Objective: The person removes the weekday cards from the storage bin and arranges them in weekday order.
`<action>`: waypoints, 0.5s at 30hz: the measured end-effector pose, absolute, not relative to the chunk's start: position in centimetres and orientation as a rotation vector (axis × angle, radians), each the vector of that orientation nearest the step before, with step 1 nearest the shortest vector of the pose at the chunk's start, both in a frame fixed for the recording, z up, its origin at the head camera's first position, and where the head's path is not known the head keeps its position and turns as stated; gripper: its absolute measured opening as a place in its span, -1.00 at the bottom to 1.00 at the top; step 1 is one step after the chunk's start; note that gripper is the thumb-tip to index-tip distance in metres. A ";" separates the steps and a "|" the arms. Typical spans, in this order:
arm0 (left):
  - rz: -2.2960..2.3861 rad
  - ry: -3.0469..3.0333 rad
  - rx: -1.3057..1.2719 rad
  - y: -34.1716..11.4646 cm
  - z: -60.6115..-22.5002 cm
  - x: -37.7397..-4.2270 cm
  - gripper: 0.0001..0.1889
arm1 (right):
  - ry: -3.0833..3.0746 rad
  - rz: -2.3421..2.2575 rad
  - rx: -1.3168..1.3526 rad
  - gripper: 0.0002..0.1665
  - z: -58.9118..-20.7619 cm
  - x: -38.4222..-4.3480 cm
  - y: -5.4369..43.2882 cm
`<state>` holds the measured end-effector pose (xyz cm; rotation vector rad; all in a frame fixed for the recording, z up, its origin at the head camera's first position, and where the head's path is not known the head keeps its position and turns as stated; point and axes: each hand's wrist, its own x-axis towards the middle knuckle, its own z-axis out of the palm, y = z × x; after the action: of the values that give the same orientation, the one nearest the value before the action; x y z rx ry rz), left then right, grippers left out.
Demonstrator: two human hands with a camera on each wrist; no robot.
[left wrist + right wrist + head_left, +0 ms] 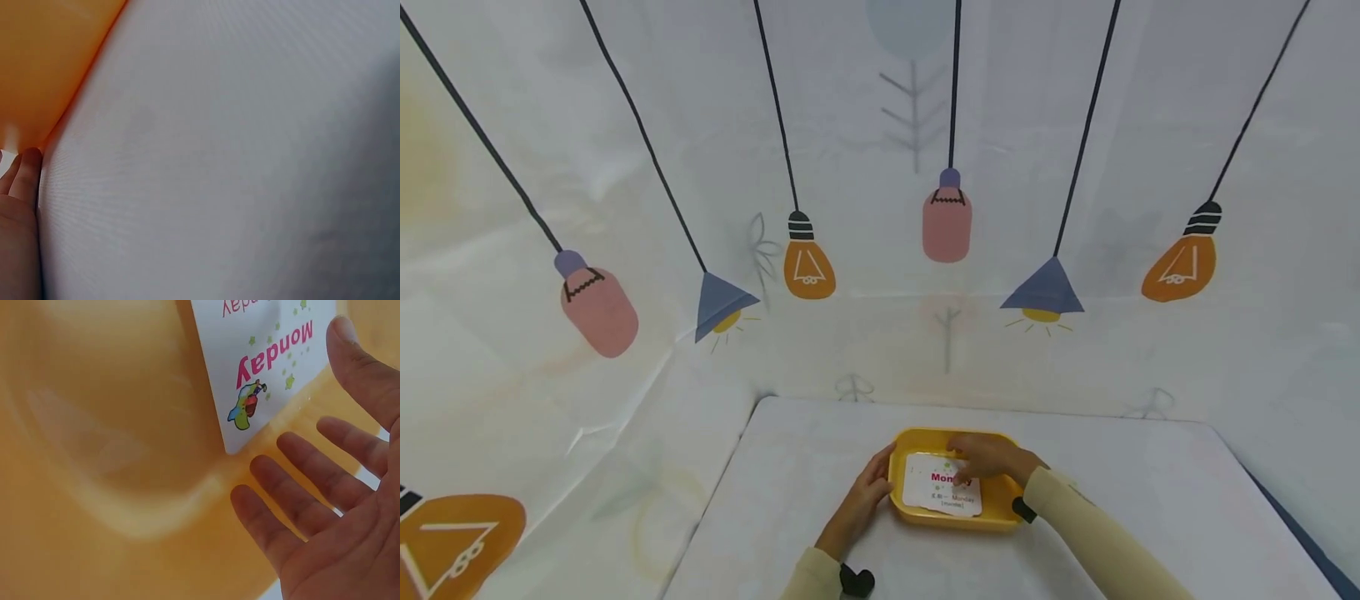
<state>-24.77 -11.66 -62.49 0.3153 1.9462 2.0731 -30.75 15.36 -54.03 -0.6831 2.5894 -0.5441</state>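
Note:
A yellow tray (1000, 522) sits on the white tabletop, with a white card (925, 483) lying in its left part. The card reads "Monday" in pink letters, and the right wrist view shows a small cartoon figure on this card (275, 387). My left hand (859, 500) touches the tray's left end from outside; in the left wrist view its fingers (25, 178) lie fairly straight against the yellow wall. Over the far side of the tray reaches my right hand (988, 458). Its fingers are spread, with the thumb above the card's edge, and they grip nothing.
The white-covered table (790, 467) stands against a pale cloth wall printed with hanging lamps and bulbs. A dark band with a heart shape (857, 582) is on the left wrist, and another dark piece (1024, 509) shows at the right wrist.

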 end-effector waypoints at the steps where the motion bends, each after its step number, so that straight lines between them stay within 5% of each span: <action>1: 2.073 1.946 0.313 -11.6 -62.5 -24.8 -0.31 | 2.589 -0.546 -0.682 -0.30 -54.0 -30.7 15.4; 15: 2.081 1.974 0.313 -11.4 -62.6 -24.6 -0.32 | 2.609 -0.354 -0.619 -0.27 -54.3 -29.7 14.9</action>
<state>-24.60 -11.42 -62.64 0.3133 1.9739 2.0810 -29.71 14.88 -54.33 -0.6194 2.6087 -0.3543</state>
